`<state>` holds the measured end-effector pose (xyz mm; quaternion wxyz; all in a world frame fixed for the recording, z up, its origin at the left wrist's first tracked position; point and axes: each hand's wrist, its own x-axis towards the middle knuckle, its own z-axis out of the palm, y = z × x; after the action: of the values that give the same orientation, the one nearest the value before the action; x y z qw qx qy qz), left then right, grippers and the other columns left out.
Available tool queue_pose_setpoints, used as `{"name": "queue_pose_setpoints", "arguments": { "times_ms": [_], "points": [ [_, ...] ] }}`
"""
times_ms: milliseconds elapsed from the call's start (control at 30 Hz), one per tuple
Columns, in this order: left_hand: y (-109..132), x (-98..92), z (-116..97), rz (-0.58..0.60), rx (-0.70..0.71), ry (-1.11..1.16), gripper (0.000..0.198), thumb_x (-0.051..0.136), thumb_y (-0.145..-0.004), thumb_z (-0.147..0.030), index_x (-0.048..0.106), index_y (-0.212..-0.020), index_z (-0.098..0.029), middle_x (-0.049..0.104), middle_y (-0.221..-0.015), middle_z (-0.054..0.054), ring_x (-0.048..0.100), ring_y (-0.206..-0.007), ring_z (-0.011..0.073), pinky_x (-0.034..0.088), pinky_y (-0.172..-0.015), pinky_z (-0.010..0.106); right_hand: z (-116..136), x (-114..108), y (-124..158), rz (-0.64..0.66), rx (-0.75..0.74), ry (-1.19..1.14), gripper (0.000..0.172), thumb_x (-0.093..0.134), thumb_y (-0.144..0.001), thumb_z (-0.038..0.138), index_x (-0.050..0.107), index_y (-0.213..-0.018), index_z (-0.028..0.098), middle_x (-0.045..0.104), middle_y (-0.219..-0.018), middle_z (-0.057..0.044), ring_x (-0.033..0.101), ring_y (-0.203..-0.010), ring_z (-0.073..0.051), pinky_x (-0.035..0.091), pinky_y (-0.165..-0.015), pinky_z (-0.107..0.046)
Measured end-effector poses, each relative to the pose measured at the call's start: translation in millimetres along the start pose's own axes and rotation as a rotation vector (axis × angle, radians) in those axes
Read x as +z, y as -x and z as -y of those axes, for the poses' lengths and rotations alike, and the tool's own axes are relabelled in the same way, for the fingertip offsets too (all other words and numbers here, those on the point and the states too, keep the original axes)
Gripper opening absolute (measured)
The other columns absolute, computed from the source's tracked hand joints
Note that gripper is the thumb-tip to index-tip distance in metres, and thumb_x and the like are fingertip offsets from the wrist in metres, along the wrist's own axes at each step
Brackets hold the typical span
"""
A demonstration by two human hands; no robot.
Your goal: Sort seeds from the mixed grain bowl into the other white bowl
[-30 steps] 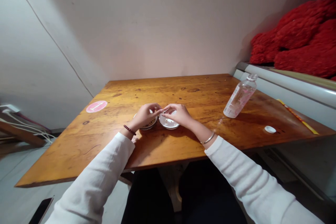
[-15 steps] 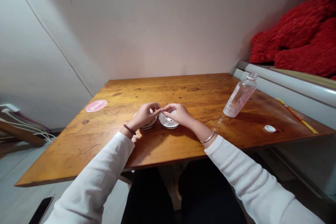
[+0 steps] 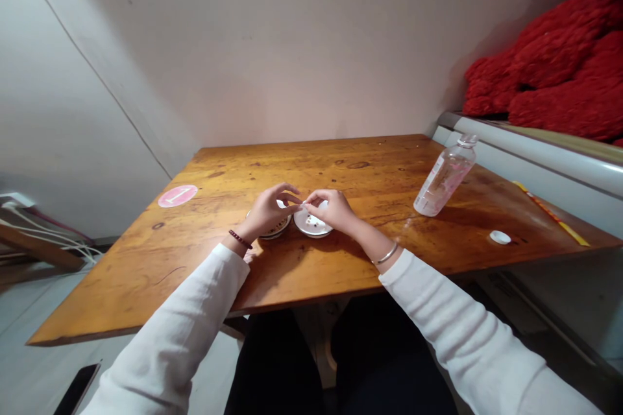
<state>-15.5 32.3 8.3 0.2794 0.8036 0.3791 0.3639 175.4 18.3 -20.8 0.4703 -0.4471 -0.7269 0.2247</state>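
My left hand [image 3: 267, 211] hovers over a small round dish [image 3: 276, 231] with a white rim and brownish contents, mostly hiding it. My right hand [image 3: 331, 209] sits above the far edge of a shallow white saucer [image 3: 312, 225] with small dark specks on it. The two dishes stand side by side on the table. The fingertips of both hands nearly meet between the dishes, near a small white bit [image 3: 304, 204]. I cannot tell if either hand pinches it.
The wooden table [image 3: 146, 266] has a pink numbered sticker [image 3: 178, 195]. To the right lie a clear plastic bottle [image 3: 444, 177] and a white cap [image 3: 500, 237]. Red fluffy fabric [image 3: 549, 78] rests on a white ledge [image 3: 535, 159]. A phone [image 3: 76, 389] lies on the floor.
The fingers of my left hand have lifted and spread a little. My right hand has shifted slightly, showing more of the white saucer and its specks.
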Motion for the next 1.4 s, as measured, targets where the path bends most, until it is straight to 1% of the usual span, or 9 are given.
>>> {"name": "queue_pose_setpoints", "arguments": {
  "times_ms": [133,367,567,700,767,967,1100,1267,1400],
  "points": [
    [0.0,0.6,1.9,-0.009,-0.004,0.024,0.039,0.073,-0.072,-0.039,0.058,-0.102,-0.019,0.073,-0.088,0.005,0.069,-0.082,0.0187,0.049,-0.064,0.024,-0.3,0.4,0.6,0.012,-0.010,0.004,0.011,0.066,-0.074,0.028,0.071,-0.076,0.018,0.071,-0.073,-0.001,0.065,-0.069,-0.014,0.048,-0.066,-0.024],
    [-0.5,0.5,0.3,-0.004,-0.003,0.023,0.035,0.073,-0.072,-0.037,0.060,-0.099,-0.018,0.072,-0.089,0.006,0.069,-0.083,0.0189,0.050,-0.065,0.024,0.0,0.0,1.2,0.009,-0.027,0.010,0.011,0.066,-0.074,0.027,0.071,-0.076,0.018,0.071,-0.073,-0.002,0.065,-0.067,-0.014,0.048,-0.066,-0.023],
    [0.4,0.0,-1.5,0.013,-0.008,0.014,0.036,0.071,-0.073,-0.043,0.061,-0.097,-0.017,0.073,-0.090,0.008,0.069,-0.083,0.0199,0.052,-0.067,0.026,1.5,-0.9,1.2,0.018,-0.017,0.027,0.010,0.067,-0.074,0.026,0.073,-0.077,0.018,0.072,-0.073,-0.002,0.066,-0.068,-0.014,0.048,-0.066,-0.023],
    [0.0,-0.3,0.4,0.018,-0.007,-0.007,0.036,0.068,-0.076,-0.045,0.061,-0.098,-0.017,0.073,-0.088,0.008,0.068,-0.082,0.0197,0.051,-0.068,0.026,2.2,-1.5,1.5,0.038,-0.010,0.023,0.013,0.069,-0.075,0.030,0.074,-0.079,0.019,0.074,-0.076,-0.003,0.068,-0.071,-0.016,0.049,-0.068,-0.024],
    [-0.6,-0.6,1.9,0.018,-0.006,-0.039,0.036,0.066,-0.077,-0.047,0.063,-0.097,-0.017,0.073,-0.086,0.007,0.068,-0.079,0.0186,0.050,-0.067,0.025,2.2,-1.3,1.7,0.050,0.012,0.016,0.014,0.071,-0.073,0.032,0.075,-0.079,0.020,0.074,-0.076,-0.003,0.068,-0.071,-0.017,0.050,-0.068,-0.025],
    [-1.4,-1.5,1.6,0.024,0.041,-0.178,0.036,0.058,-0.082,-0.050,0.068,-0.080,-0.016,0.071,-0.078,0.004,0.062,-0.072,0.0151,0.045,-0.065,0.023,1.8,-0.5,1.5,0.049,0.043,0.016,0.019,0.074,-0.071,0.037,0.074,-0.077,0.019,0.074,-0.074,-0.004,0.069,-0.069,-0.017,0.050,-0.064,-0.023],
    [-1.3,-0.4,-0.4,0.031,0.057,-0.224,0.036,0.056,-0.085,-0.049,0.070,-0.082,-0.016,0.071,-0.077,0.003,0.060,-0.070,0.0142,0.043,-0.066,0.023,0.4,-0.2,0.9,0.041,0.029,0.005,0.018,0.074,-0.071,0.036,0.074,-0.076,0.019,0.073,-0.073,-0.003,0.068,-0.067,-0.015,0.049,-0.063,-0.022],
    [-0.2,1.0,-1.4,-0.018,0.056,-0.321,0.029,0.057,-0.085,-0.044,0.070,-0.083,-0.018,0.069,-0.076,0.002,0.058,-0.067,0.0131,0.042,-0.066,0.023,-1.8,3.1,0.7,0.052,0.059,-0.006,0.018,0.076,-0.067,0.033,0.073,-0.078,0.019,0.073,-0.073,-0.002,0.068,-0.069,-0.014,0.050,-0.064,-0.022],
    [1.3,0.5,-1.6,-0.051,0.096,-0.455,0.023,0.058,-0.085,-0.040,0.070,-0.085,-0.021,0.068,-0.081,0.003,0.059,-0.073,0.0159,0.042,-0.068,0.025,-0.8,3.9,1.2,0.079,0.084,0.025,0.020,0.078,-0.065,0.032,0.073,-0.080,0.020,0.073,-0.076,-0.002,0.068,-0.071,-0.015,0.050,-0.066,-0.023]
  ]
}}
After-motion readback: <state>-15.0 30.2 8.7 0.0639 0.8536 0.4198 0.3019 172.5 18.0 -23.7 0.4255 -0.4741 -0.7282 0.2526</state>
